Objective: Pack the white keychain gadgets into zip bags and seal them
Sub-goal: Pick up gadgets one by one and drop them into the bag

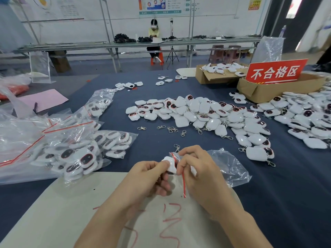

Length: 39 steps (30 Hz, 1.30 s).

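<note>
Left hand (148, 178) pinches white rounded keychain gadget (170, 164) (glossy, half hidden) at the mouth of clear red-strip zip bag (227, 165); right hand (198, 169), touching it, grips the bag's opening.

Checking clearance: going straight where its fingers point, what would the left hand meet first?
Probably the right hand, gripping the zip bag just past the white gadget the left hand pinches; depth unclear.

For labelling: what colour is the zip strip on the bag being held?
Red zip strip; head view shows it.
</note>
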Each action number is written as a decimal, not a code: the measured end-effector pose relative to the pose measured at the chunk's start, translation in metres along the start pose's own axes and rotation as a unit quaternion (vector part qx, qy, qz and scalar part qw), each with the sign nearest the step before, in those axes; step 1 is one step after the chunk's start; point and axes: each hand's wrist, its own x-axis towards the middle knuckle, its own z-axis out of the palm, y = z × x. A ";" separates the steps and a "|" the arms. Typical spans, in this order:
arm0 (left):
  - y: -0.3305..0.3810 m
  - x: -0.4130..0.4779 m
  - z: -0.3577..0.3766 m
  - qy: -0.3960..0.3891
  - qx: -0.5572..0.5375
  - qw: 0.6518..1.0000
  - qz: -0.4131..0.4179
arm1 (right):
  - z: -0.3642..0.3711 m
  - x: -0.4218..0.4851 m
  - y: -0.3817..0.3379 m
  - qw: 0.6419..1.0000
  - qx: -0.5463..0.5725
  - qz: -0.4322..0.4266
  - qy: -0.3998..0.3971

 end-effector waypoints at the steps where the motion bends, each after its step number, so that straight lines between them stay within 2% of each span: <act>1: -0.002 0.000 0.006 0.001 -0.011 1.000 0.003 | 0.002 0.000 -0.001 1.000 -0.005 -0.014 0.002; 4: -0.009 0.001 0.022 0.014 -0.052 0.998 0.020 | 0.006 -0.001 -0.002 0.999 -0.007 -0.036 0.007; 6: -0.014 0.003 0.029 0.032 0.004 0.998 0.058 | 0.004 0.000 -0.002 0.999 -0.001 -0.037 0.008; 7: -0.016 0.005 0.030 0.042 0.068 0.993 0.084 | 0.003 0.001 -0.002 0.999 0.006 -0.037 0.010; 9: -0.020 0.007 0.032 0.051 0.241 0.961 0.128 | 0.002 0.001 -0.004 0.999 0.014 -0.045 0.010; 11: -0.021 0.006 0.032 0.067 0.357 0.921 0.140 | 0.002 0.000 -0.006 0.998 0.020 -0.052 0.001; 15: -0.019 0.005 0.030 0.120 0.486 0.852 0.152 | 0.001 -0.003 -0.007 0.996 0.072 -0.040 -0.037; 17: -0.018 0.005 0.029 0.142 0.509 0.835 0.155 | 0.001 -0.005 -0.007 0.993 0.096 -0.042 -0.054; 19: -0.019 0.005 0.027 0.149 0.492 0.837 0.188 | -0.002 -0.004 -0.008 0.991 0.119 -0.042 -0.054; 21: -0.021 0.005 0.022 0.133 0.448 0.856 0.222 | -0.006 -0.001 -0.009 0.992 0.125 -0.026 -0.014; 23: -0.022 0.006 0.014 0.104 0.392 0.883 0.237 | -0.012 0.004 -0.006 0.986 0.158 0.038 0.041; 27: -0.014 0.004 -0.007 0.052 0.288 0.939 0.180 | -0.017 0.010 0.010 0.961 0.194 0.158 0.119; 29: -0.010 0.003 -0.018 0.080 0.248 0.950 0.174 | -0.019 0.013 0.015 0.955 0.192 0.189 0.124; 32: -0.001 0.011 -0.022 0.219 0.211 0.927 0.219 | -0.020 0.015 0.022 0.952 0.180 0.210 0.127; 33: 0.005 0.016 -0.017 0.233 0.220 0.917 0.236 | -0.020 0.016 0.024 0.951 0.177 0.215 0.132; 36: 0.030 0.049 0.006 0.169 0.335 0.892 0.252 | -0.021 0.017 0.031 0.947 0.179 0.228 0.141; 39: 0.048 0.097 0.033 0.091 0.469 0.853 0.208 | -0.020 0.016 0.035 0.940 0.191 0.249 0.131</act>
